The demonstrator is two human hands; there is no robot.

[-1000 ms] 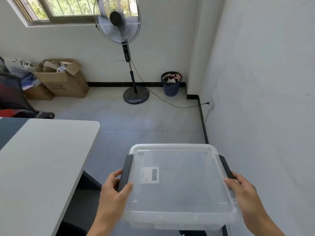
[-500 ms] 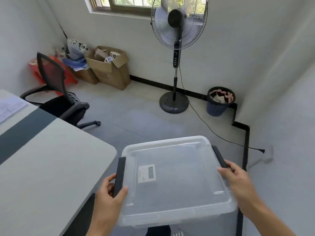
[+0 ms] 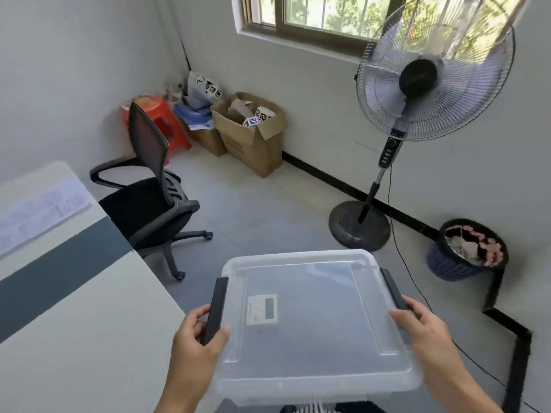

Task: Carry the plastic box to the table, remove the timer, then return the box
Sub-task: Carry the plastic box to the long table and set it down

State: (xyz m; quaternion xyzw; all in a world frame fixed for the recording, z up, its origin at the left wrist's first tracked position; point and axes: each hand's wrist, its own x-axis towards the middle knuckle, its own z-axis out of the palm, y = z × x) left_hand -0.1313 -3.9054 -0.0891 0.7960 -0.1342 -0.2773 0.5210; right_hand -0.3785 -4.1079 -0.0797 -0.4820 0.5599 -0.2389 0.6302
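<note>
Grip, left: my left hand (image 3: 198, 338) is clamped on the black left latch (image 3: 216, 310) of the plastic box (image 3: 313, 323), thumb over the lid edge, fingers wrapped round the outer side.
Grip, right: my right hand (image 3: 423, 332) is closed on the near end of the black right latch (image 3: 393, 289), thumb on the lid rim; the fingers underneath are hidden.
Load: the box hangs between both grips, lid shut, held level and clear of any surface.
Timer: the timer (image 3: 263, 309) shows through the clear lid, inside the box, just inboard of my left grip.
Change: over the last second my view has swung leftward. The table (image 3: 74, 308), formerly only a corner to the left of my grip, now fills the whole area outboard of my left hand. An office chair (image 3: 152, 204) has come into view ahead-left; the fan (image 3: 417, 84) and bin (image 3: 468, 251) have shifted to the right of my right grip.
Hold: unchanged in both hands throughout the turn.
Assessment: carry stage, near its end. The table edge lies just beside my left hand, so I judge the set-down is next.
Outstanding: lid not yet opened, timer not yet removed, box not yet returned.
Risk: the left latch could catch the table edge if the box is not lifted over it.
</note>
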